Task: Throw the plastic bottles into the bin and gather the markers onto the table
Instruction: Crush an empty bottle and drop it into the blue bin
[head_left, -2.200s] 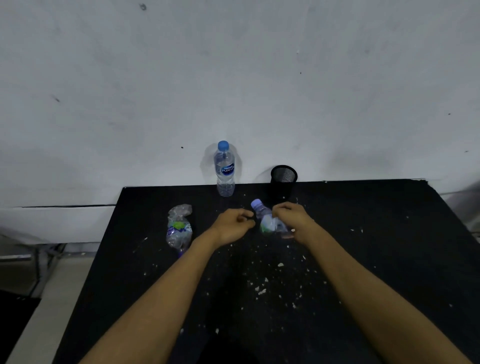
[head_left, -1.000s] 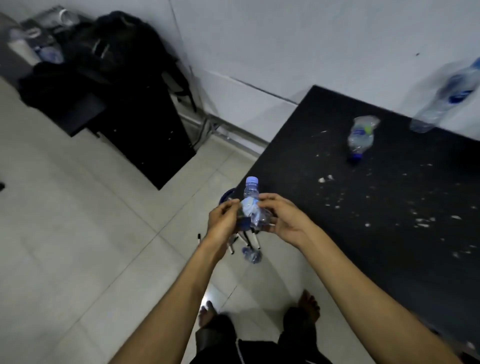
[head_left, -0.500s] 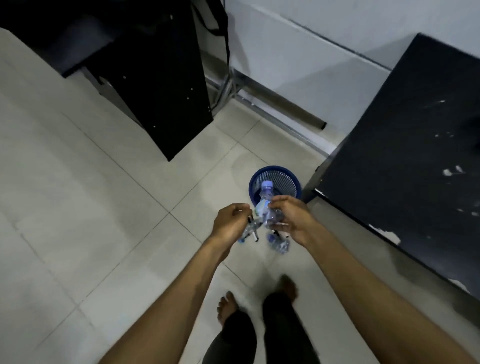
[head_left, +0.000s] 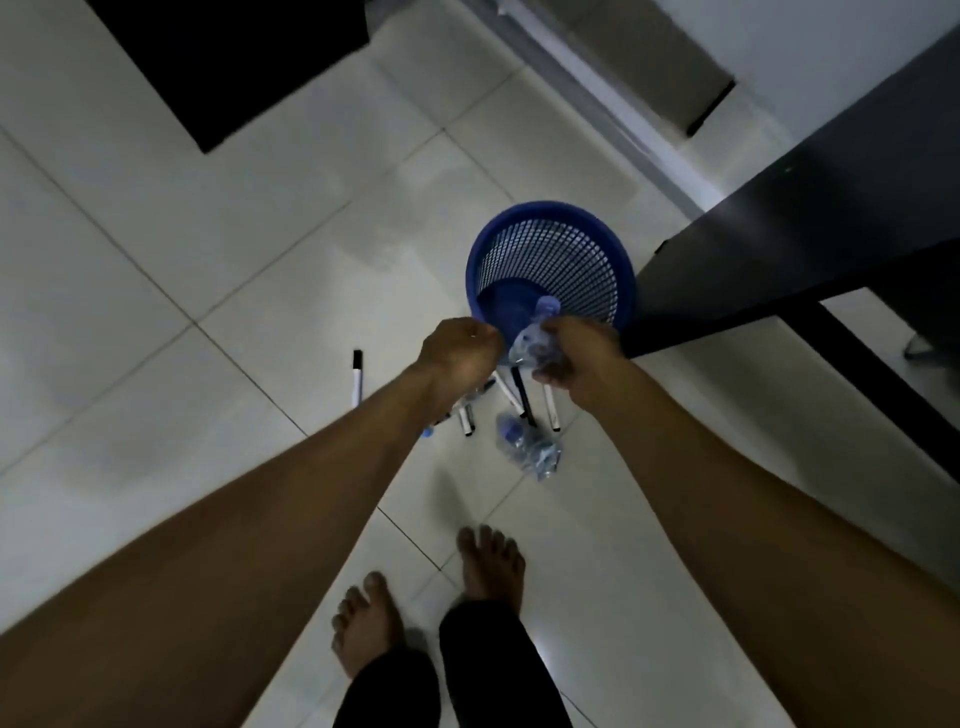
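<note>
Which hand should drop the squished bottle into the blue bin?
Probably the right hand: it holds the crushed bottle at the blue bin's near rim. The left hand looks closed but empty.

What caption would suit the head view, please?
Right hand holds a crushed bottle above the blue bin; markers lie on the floor.

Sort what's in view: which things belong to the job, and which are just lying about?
Job: bottle in right hand; left hand; blue bin; crushed bottle and markers on the floor; table.

Lying about: black cabinet.
</note>
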